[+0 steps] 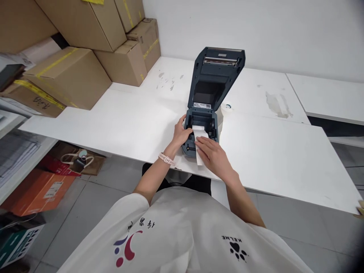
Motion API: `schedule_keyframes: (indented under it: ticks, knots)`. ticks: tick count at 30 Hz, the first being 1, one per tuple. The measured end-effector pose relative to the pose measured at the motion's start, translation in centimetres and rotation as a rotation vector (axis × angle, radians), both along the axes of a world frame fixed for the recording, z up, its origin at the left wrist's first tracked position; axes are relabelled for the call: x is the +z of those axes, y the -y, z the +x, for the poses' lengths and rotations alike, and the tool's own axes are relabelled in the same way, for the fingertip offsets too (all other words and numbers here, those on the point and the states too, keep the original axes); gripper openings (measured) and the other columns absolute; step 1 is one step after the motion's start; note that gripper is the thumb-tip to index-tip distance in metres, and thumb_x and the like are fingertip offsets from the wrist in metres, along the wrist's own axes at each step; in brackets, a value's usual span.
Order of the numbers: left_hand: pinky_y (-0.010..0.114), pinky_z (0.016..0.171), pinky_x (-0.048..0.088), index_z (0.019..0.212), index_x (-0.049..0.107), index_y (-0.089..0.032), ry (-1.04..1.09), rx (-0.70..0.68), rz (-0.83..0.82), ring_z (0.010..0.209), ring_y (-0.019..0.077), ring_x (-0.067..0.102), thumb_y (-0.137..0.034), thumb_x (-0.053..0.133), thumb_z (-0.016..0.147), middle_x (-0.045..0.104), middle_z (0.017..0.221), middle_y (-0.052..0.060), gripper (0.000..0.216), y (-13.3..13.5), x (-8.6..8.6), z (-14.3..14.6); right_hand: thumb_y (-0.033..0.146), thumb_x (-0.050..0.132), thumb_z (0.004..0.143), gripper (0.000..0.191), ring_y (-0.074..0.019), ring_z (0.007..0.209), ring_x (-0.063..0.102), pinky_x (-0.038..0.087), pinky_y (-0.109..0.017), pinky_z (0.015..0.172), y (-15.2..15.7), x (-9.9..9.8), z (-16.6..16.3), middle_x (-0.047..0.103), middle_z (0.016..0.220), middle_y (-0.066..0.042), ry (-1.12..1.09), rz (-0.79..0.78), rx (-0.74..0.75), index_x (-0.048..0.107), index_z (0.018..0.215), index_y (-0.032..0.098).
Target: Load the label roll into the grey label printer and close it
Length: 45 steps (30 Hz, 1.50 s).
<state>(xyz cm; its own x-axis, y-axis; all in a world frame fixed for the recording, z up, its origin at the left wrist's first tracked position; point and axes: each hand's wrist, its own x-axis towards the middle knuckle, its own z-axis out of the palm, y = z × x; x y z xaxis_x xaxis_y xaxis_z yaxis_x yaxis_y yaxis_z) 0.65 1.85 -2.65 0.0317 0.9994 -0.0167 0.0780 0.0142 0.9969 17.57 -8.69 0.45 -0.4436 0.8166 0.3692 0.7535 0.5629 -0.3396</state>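
A dark blue-grey label printer [189, 149] stands on the white table with its lid [218, 70] raised. Inside it sits a white roll of label paper [198, 128]; a strip of the paper [200, 160] runs out over the printer's front edge. My left hand [181, 133] grips the printer's left side, fingers outside and thumb reaching in beside the roll. My right hand [212, 153] lies over the strip with its fingers stretched out, touching the paper and covering the printer's front right part. Its thumb is hidden.
Cardboard boxes [74, 76] with yellow tape are stacked at the table's left end. Behind the printer's right side lies a small white roll [227, 107]. The table's front edge [133, 157] runs close to my body. An orange box [36, 191] and bags stand on the floor at left.
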Motion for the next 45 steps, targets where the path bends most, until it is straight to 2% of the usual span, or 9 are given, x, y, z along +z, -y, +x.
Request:
schedule_keyframes:
  ticks: [5,15,26,30,33,36,38,41,45]
  knots:
    - [0.039,0.114,0.047,0.15,0.044,-0.022,0.016,-0.029,-0.012,0.143,0.028,0.052,-0.018,0.066,0.074,0.052,0.157,0.01,0.08,-0.2,-0.4,0.0,0.038,0.051,0.105,0.045,-0.0306,0.144,0.054,0.051,-0.05,0.112,2.5,-1.7,-1.5,0.059,0.151,-0.014,0.006,0.079,-0.073,0.057,0.145,0.018]
    - [0.04,0.116,0.044,0.153,0.039,-0.025,-0.003,-0.061,-0.025,0.146,0.0286,0.048,-0.027,0.069,0.079,0.047,0.16,0.01,0.08,-0.1,0.2,0.0,0.057,0.056,0.097,0.066,-0.037,0.148,0.047,0.05,-0.055,0.102,2.6,-1.2,-2.1,0.047,0.162,-0.012,0.058,-0.044,-0.086,0.044,0.156,0.029]
    - [0.042,0.119,0.041,0.153,0.04,-0.022,0.017,-0.055,-0.043,0.148,0.0301,0.045,-0.027,0.073,0.077,0.046,0.161,0.013,0.083,0.1,0.8,0.0,0.058,0.055,0.098,0.063,-0.0354,0.149,0.046,0.049,-0.053,0.104,2.5,-1.4,-1.9,0.047,0.162,-0.012,0.057,-0.035,-0.079,0.049,0.152,0.025]
    - [0.043,0.122,0.039,0.155,0.036,-0.024,-0.004,-0.029,-0.07,0.152,0.0303,0.041,-0.039,0.075,0.082,0.042,0.164,0.013,0.085,0.0,0.6,0.0,0.057,0.057,0.097,0.061,-0.0358,0.149,0.046,0.049,-0.054,0.105,2.5,-1.5,-2.1,0.047,0.161,-0.013,0.037,-0.05,-0.08,0.053,0.149,0.024]
    - [0.046,0.124,0.036,0.16,0.03,-0.028,-0.045,-0.004,-0.11,0.158,0.0332,0.029,-0.057,0.07,0.085,0.033,0.17,0.012,0.09,2.0,0.7,-0.2,0.059,0.061,0.095,0.06,-0.037,0.149,0.045,0.048,-0.057,0.109,2.9,-1.2,-1.6,0.049,0.16,-0.013,-0.06,-0.101,-0.052,0.058,0.145,0.026]
    - [0.049,0.126,0.033,0.161,0.027,-0.031,-0.049,-0.033,-0.108,0.159,0.0347,0.029,-0.064,0.069,0.084,0.034,0.17,0.01,0.095,6.1,0.6,-0.5,0.056,0.06,0.097,0.047,-0.032,0.141,0.057,0.05,-0.055,0.111,2.5,0.3,0.1,0.064,0.147,-0.009,-0.325,-0.203,0.015,0.064,0.137,0.031]
    - [0.051,0.126,0.035,0.163,0.023,-0.034,-0.041,-0.051,-0.114,0.158,0.0356,0.03,-0.062,0.074,0.081,0.038,0.168,0.009,0.1,8.8,0.4,-0.8,0.055,0.057,0.099,0.039,-0.0284,0.131,0.064,0.052,-0.051,0.111,0.8,2.0,1.7,0.072,0.135,-0.006,-0.52,-0.188,-0.06,0.069,0.129,0.033]
    - [0.051,0.124,0.037,0.164,0.02,-0.037,-0.032,-0.088,-0.14,0.158,0.0361,0.031,-0.061,0.076,0.08,0.037,0.168,0.009,0.104,11.1,0.0,-1.2,0.062,0.051,0.099,0.046,-0.0285,0.136,0.059,0.048,-0.049,0.115,-4.8,5.2,4.3,0.069,0.136,-0.007,-0.711,0.029,-0.273,0.067,0.129,0.03]
    - [0.051,0.123,0.039,0.164,0.017,-0.037,-0.009,-0.113,-0.146,0.156,0.0355,0.034,-0.063,0.076,0.079,0.036,0.169,0.009,0.107,11.2,-0.1,-1.3,0.073,0.03,0.101,0.073,-0.0243,0.159,0.025,0.033,-0.043,0.126,-15.3,8.6,6.4,0.025,0.173,-0.006,-0.79,-0.012,-0.284,0.027,0.16,0.029]
